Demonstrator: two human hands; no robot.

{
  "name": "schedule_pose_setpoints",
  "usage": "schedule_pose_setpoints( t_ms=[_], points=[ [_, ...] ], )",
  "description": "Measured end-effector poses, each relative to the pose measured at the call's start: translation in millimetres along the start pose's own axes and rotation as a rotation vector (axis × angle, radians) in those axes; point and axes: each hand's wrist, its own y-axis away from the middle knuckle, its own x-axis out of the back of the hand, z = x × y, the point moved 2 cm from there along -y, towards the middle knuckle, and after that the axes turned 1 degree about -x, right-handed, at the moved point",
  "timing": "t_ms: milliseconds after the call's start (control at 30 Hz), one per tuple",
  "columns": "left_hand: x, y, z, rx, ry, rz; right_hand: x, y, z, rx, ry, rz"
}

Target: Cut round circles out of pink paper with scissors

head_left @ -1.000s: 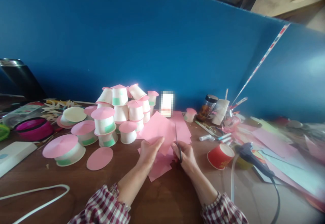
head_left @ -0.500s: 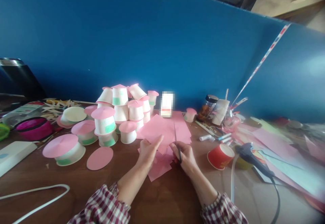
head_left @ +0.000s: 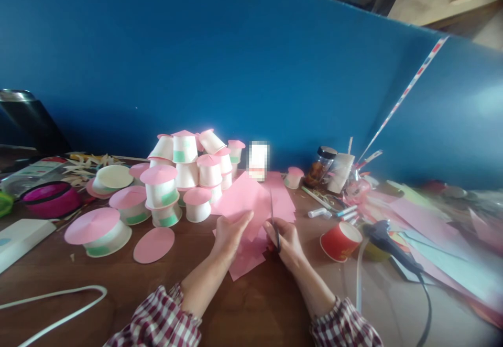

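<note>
My left hand (head_left: 228, 237) is closed on a sheet of pink paper (head_left: 247, 195), its thumb lying on top along the near edge. A pair of scissors (head_left: 271, 205) is in my right hand (head_left: 290, 245), with the dark handle around the fingers and the blades pointing away from me along the sheet's right edge. I cannot tell whether the blades touch the paper. Beneath both hands lie more pink pieces (head_left: 245, 266). A cut pink oval (head_left: 154, 245) rests flat on the table to the left.
White paper cups with pink cone tops (head_left: 159, 187) are stacked at the left. On the right stand a red paper cup (head_left: 341, 242), a hot glue gun (head_left: 395, 247) with its cord, a lidded jar (head_left: 322, 163) and loose coloured paper (head_left: 451, 252). A white cable (head_left: 66, 307) loops at front left.
The held pink sheet has turned slightly, its far corner shifting a little away and to the right. Both hands stay almost in place, and the scissors keep their position.
</note>
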Motion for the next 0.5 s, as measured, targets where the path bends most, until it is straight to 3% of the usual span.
schedule_pose_setpoints(
  t_ms=[500],
  points=[
    [3.3, 1.1, -2.1, -0.022, 0.049, -0.079, 0.5, -0.5, 0.8, 0.008, 0.03, 0.005]
  ],
)
